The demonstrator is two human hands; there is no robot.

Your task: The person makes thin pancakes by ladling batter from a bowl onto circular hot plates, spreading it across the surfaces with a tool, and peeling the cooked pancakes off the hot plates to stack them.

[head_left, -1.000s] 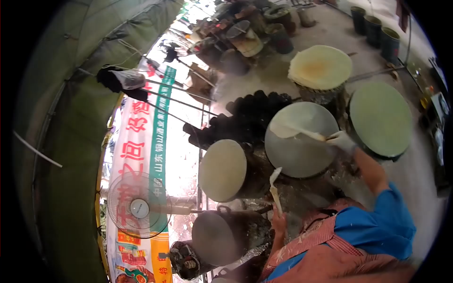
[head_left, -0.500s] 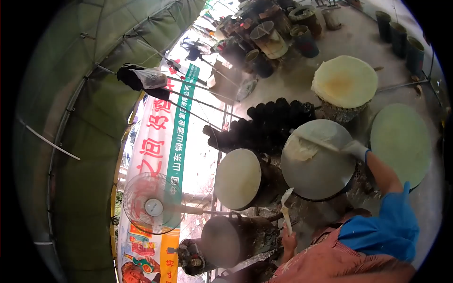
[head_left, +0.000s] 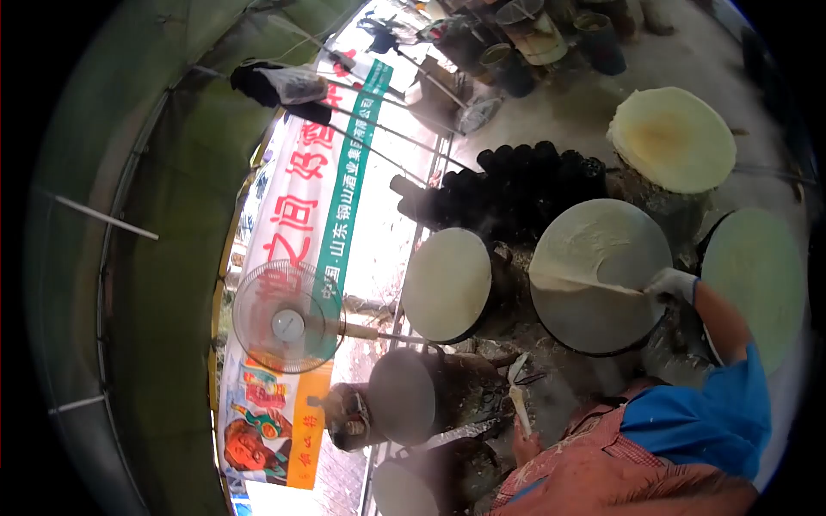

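My right hand [head_left: 675,285], in a whitish glove, is closed around one end of a long thin spreader [head_left: 594,285]. The spreader lies across the round griddle [head_left: 602,322] in front of me. A pale layer of batter [head_left: 607,236] covers the griddle's far half, with curved swirl marks; the near half looks grey and bare. Low in the view, my left hand [head_left: 527,445] grips a batter-smeared scraper [head_left: 519,397], its blade pointing away from me. It is held to the left of the griddle, apart from it.
More round griddles stand left [head_left: 447,288] and lower left [head_left: 402,397], and a pale-topped one [head_left: 757,284] is at right. A stack of thin pancakes [head_left: 675,139] sits beyond. Dark cylinders [head_left: 525,185] are piled behind the griddle. A fan [head_left: 288,325] stands before a banner [head_left: 288,215].
My right hand has drawn the spreader toward me across the griddle, and the batter lump has become a smooth layer over the far half. My left hand still holds the scraper. The view has shifted.
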